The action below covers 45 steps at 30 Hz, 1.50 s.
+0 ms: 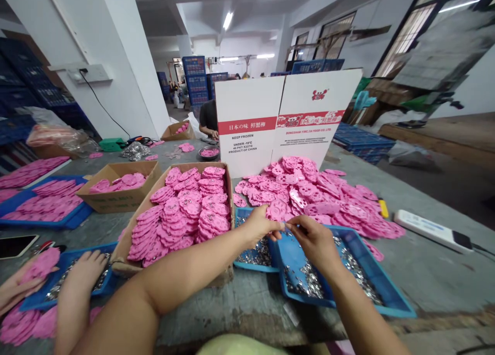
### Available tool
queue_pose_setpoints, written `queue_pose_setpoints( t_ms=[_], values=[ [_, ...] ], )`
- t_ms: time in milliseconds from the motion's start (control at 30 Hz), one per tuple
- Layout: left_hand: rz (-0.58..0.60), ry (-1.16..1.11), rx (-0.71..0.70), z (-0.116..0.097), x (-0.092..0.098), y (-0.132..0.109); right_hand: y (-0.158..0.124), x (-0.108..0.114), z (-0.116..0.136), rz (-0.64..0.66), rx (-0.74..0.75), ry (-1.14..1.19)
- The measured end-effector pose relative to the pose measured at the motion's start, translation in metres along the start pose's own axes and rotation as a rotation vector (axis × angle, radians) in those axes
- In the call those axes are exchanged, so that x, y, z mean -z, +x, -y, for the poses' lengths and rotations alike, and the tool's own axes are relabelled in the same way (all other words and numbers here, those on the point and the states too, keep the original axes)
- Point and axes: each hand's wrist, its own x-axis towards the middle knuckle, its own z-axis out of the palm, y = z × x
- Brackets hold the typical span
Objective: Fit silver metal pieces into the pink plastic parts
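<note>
My left hand (258, 225) grips a flat pink plastic piece (277, 209) with cut-out holes, above two blue trays. Close to its lower edge, my right hand (315, 237) has thumb and fingers pinched together; whatever is between them is too small to name. Beneath my right hand is the larger blue tray (398, 307), which contains loose small metal parts (309, 280). The smaller blue tray (247, 267), under my left hand, holds similar metal bits. Behind both hands spreads a heap of pink pieces (320, 190).
A cardboard box (127, 241) of stacked pink pieces stands left of my hands. At far left, another person's hands (83, 272) work over a blue tray. A white printed carton panel (247, 100) rises behind the heap. A white power strip (429, 230) lies right.
</note>
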Motion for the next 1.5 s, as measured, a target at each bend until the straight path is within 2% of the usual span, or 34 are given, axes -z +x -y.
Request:
queue_pose_setpoints(
  t_ms=[100, 200, 300, 433, 567, 833, 1000, 1233, 1500],
  values=[
    [0.013, -0.079, 0.053, -0.002, 0.003, -0.001, -0.002, -0.001, -0.002, -0.026, 0.196, -0.061],
    [0.047, -0.149, 0.088, -0.003, 0.006, -0.001, -0.002, -0.003, -0.004, -0.023, 0.232, -0.02],
    [0.066, -0.189, 0.115, -0.004, 0.007, 0.0, -0.002, -0.006, -0.009, -0.014, 0.147, 0.067],
    [0.024, -0.204, 0.113, -0.003, 0.008, 0.001, -0.005, -0.011, -0.011, -0.025, -0.018, 0.203],
    [0.0, -0.207, 0.099, -0.001, 0.008, 0.003, -0.007, -0.015, -0.005, -0.02, -0.18, 0.386],
    [-0.024, -0.221, 0.051, -0.001, 0.007, 0.004, -0.004, -0.024, 0.01, -0.107, -0.375, 0.604],
    [-0.04, -0.218, 0.009, -0.002, 0.005, 0.001, -0.001, -0.03, 0.017, -0.141, -0.442, 0.718],
    [-0.132, -0.16, -0.042, -0.006, -0.001, -0.001, 0.003, -0.031, 0.023, -0.154, -0.528, 0.762],
    [-0.148, -0.121, -0.065, -0.012, -0.004, -0.005, 0.0, -0.033, 0.02, -0.156, -0.445, 0.688]
  ],
)
